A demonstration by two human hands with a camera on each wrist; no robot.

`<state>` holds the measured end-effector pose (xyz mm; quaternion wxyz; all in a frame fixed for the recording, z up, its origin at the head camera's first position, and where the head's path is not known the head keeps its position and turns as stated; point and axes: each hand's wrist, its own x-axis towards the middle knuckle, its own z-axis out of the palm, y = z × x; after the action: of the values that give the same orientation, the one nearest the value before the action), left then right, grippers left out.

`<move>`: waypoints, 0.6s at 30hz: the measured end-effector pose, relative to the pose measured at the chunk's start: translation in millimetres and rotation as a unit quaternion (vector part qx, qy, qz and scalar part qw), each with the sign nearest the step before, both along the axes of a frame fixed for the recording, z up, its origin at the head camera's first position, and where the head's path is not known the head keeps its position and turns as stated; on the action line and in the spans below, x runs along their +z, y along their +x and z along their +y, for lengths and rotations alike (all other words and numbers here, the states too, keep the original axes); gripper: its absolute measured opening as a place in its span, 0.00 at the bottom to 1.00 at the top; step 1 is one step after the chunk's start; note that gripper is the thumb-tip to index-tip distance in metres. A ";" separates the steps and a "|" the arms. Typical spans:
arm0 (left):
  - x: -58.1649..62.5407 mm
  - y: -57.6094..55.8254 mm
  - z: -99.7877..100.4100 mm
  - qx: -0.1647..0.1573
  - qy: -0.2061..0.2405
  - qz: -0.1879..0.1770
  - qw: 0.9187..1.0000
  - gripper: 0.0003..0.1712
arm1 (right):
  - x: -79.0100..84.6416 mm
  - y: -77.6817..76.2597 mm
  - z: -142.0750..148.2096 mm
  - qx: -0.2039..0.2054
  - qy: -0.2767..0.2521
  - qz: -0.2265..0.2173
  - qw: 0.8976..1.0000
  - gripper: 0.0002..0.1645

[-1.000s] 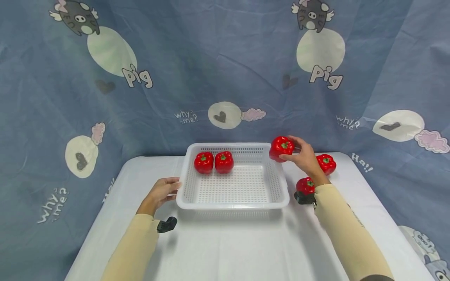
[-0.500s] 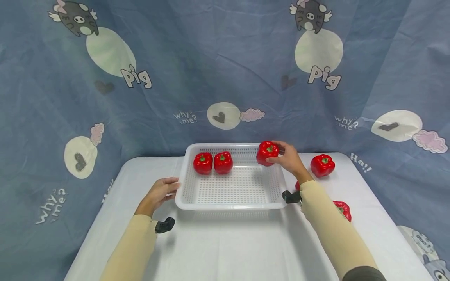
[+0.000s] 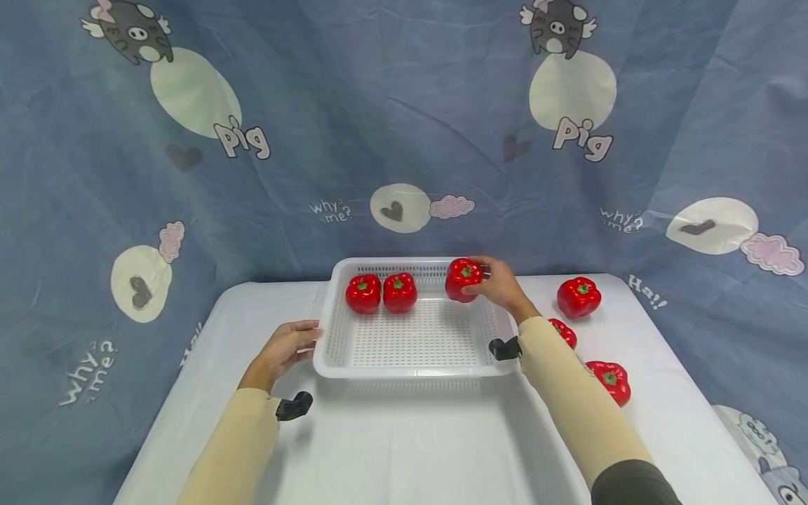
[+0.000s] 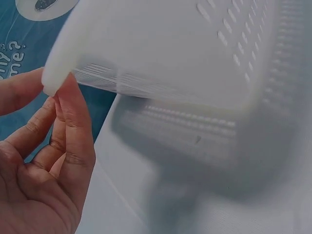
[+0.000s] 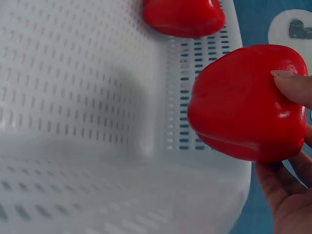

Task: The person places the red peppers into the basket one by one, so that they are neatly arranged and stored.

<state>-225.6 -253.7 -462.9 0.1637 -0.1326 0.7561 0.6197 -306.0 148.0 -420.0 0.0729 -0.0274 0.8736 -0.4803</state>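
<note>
Up in the right hand (image 3: 499, 284), a red bell pepper (image 3: 458, 280) over the back right of the white perforated basket (image 3: 410, 372)!
Thumb on one side, fingers on the other, the right hand has that pepper clamped, just inside the basket's far edge; it seems to hang clear of the bottom, though the angle makes that hard to judge. Over on the other end, the left hand (image 3: 287, 351) pinches the basket's rim between thumb and fingers, the two hands well apart. Inside, two red bell peppers (image 3: 362, 294) sit side by side at the back left. And three more red bell peppers (image 3: 578, 297) rest on the white desk (image 3: 404, 449), right of the basket, near the cream sleeve (image 3: 577, 393).
</note>
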 end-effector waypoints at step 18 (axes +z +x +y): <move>-0.6 -1.1 1.9 0.012 0.000 -0.001 1.000 0.29 | -20.2 -15.6 -31.7 -0.002 0.014 -0.029 0.999 0.43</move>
<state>-226.7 -251.8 -463.5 0.1570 -0.1420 0.7543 0.6214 -321.6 116.3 -440.2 0.0980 -0.0104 0.8780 -0.4684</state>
